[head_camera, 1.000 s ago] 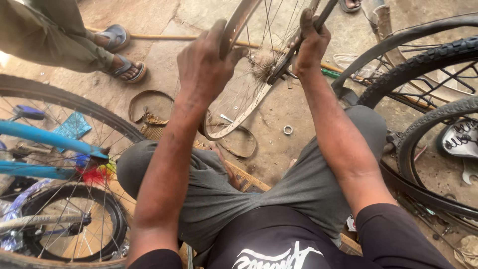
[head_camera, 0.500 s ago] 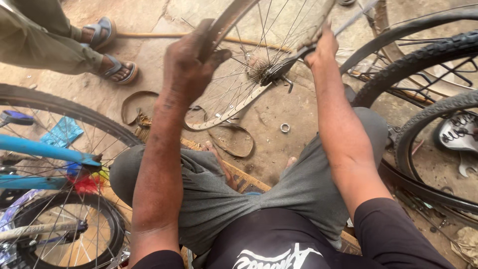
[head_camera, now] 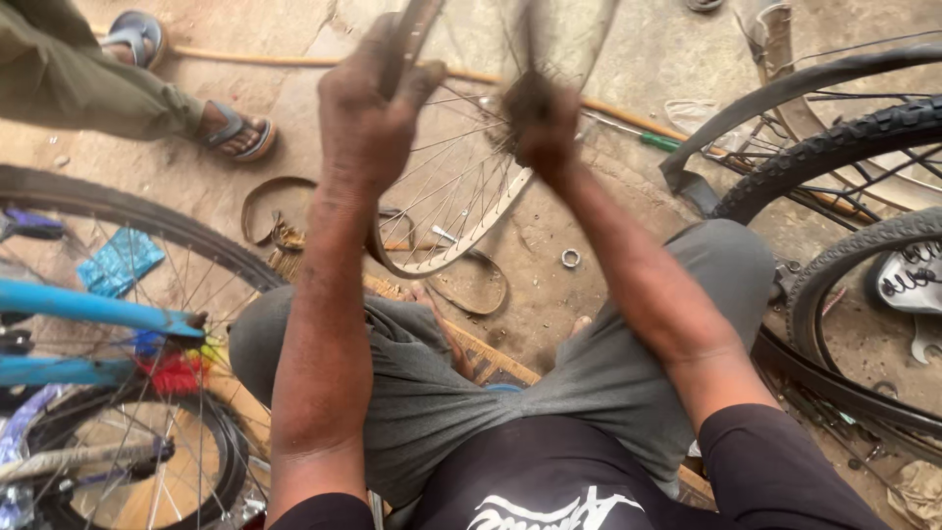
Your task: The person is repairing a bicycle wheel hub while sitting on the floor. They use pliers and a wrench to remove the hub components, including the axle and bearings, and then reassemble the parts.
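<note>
Top centre of the frame: bare wheel point(head_camera: 461, 196), held up off the ground, tilted, spokes and pale rim running from the upper edge down to mid-frame. Left hand point(head_camera: 368, 108) wrapped tight around the rim near the top, fingers closed over the metal. Right hand point(head_camera: 538, 123) just right of it, at the hub point(head_camera: 520, 93), blurred; fingers curled in, seemingly closed on the hub, though exactly what sits in the grip cannot be told. Both forearms reaching up from the lower frame, dark with grime.

Below the wheel, on dusty ground: curled strip of rubber point(head_camera: 471, 285) at centre, another loop point(head_camera: 270, 211) to its left, a small nut point(head_camera: 570, 258) just right of the rim's lowest point. Grey shorts point(head_camera: 442, 393) and knees across the middle, black shirt point(head_camera: 549, 491) at the bottom edge.

Left side: blue bike frame point(head_camera: 88, 309) crossing a spoked, tyred wheel point(head_camera: 118, 211), red and yellow tuft point(head_camera: 182, 363) at its end, blue wrapper point(head_camera: 120, 260) on the ground behind the spokes.

Upper left: another person's sandalled foot point(head_camera: 235, 132) and olive trouser leg point(head_camera: 88, 88), well apart from the hands.

Right side: black tyres point(head_camera: 844, 137) and a mudguard point(head_camera: 785, 88) stacked in arcs, a thin stick point(head_camera: 255, 59) lying along the ground behind, green-handled tool point(head_camera: 659, 141) near the mudguard's lower end.
</note>
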